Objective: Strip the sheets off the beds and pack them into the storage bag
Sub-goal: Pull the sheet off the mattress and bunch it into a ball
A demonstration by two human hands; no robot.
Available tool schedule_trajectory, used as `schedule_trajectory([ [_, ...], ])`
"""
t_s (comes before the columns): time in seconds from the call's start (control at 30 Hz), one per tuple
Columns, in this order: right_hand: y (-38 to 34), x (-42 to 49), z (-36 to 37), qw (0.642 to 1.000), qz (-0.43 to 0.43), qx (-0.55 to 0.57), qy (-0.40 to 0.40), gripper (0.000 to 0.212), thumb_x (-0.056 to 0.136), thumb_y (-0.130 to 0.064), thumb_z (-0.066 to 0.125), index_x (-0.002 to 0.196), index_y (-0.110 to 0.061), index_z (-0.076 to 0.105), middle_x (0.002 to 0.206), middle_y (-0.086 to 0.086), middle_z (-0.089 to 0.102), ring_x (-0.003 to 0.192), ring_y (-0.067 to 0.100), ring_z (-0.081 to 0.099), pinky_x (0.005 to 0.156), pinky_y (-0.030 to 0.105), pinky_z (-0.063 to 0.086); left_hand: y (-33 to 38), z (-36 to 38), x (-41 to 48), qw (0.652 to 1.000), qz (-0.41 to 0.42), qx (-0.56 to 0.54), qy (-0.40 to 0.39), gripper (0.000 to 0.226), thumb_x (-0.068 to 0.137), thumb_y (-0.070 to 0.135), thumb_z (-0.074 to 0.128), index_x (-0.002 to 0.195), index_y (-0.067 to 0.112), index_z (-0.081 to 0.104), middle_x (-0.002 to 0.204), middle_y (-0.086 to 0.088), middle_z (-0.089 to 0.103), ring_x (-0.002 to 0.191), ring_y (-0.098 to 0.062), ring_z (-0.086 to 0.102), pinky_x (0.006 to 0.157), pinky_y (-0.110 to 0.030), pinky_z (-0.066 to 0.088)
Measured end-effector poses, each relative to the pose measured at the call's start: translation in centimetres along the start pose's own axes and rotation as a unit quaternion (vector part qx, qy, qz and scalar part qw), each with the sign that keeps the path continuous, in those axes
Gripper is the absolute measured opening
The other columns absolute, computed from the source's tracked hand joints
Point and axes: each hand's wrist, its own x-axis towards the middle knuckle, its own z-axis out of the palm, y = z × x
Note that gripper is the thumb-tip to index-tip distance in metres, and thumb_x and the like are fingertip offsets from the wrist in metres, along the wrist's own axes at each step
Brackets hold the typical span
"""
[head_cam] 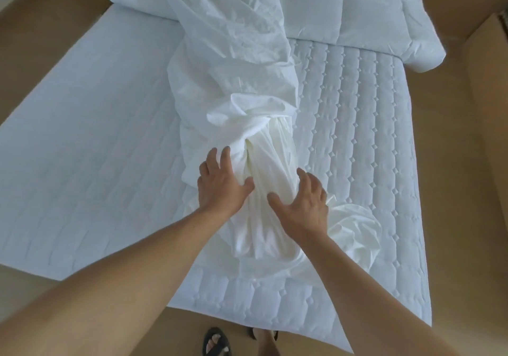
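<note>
A white sheet [236,75] lies bunched in a long crumpled heap down the middle of the bare quilted mattress [357,124]. Its near end is gathered into a thick roll [264,163]. My left hand [220,188] rests on the left side of that roll with fingers spread. On the roll's right side lies my right hand [302,204], fingers spread as well, with loose folds of sheet beside it. Both palms press against the cloth from either side; neither hand has closed around it. No storage bag is in view.
A white quilted duvet [357,6] lies folded across the head of the bed and hangs over the right edge. Tan floor surrounds the bed. A brown cabinet edge [489,86] stands on the right. My sandalled feet [217,342] are at the mattress foot.
</note>
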Motion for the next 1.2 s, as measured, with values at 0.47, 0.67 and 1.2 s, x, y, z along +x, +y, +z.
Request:
schedule_trajectory([
  [0.47, 5.0, 1.8, 3.7, 0.98, -0.103, -0.01, -0.171, 0.06, 0.075, -0.039, 0.059, 0.132, -0.038, 0.044, 0.106, -0.013, 0.052, 0.091, 0.021, 0.06, 0.07, 0.03, 0.039, 1.4, 1.5, 9.5, 0.988, -0.075, -0.123, -0.064, 0.11, 0.067, 0.07, 0.066, 0.147, 0.052, -0.007, 0.163, -0.003, 0.001, 0.147, -0.031, 0.018, 0.108, -0.05, 0.033],
  [0.67, 6.8, 1.8, 1.9, 0.98, -0.033, -0.037, -0.192, 0.052, 0.085, -0.05, 0.066, 0.13, -0.026, 0.055, 0.126, -0.006, 0.046, 0.123, 0.021, 0.043, 0.102, 0.033, 0.037, 1.5, 4.1, 6.1, 0.988, -0.011, -0.085, -0.132, 0.043, 0.086, 0.024, 0.053, 0.128, 0.033, 0.061, 0.112, 0.0, 0.07, 0.103, -0.027, 0.062, 0.078, -0.029, 0.044],
  [1.2, -0.9, 10.9, 4.9, 0.965, 0.062, -0.037, -0.254, 0.098, 0.081, -0.032, 0.07, 0.153, -0.048, 0.006, 0.105, 0.004, 0.062, 0.09, 0.028, 0.061, 0.073, 0.038, 0.053, -4.3, 3.0, -6.0, 0.95, 0.244, -0.177, -0.081, 0.04, 0.092, 0.035, 0.038, 0.076, 0.016, 0.069, 0.068, 0.0, 0.057, 0.072, -0.017, 0.05, 0.074, -0.032, 0.039],
])
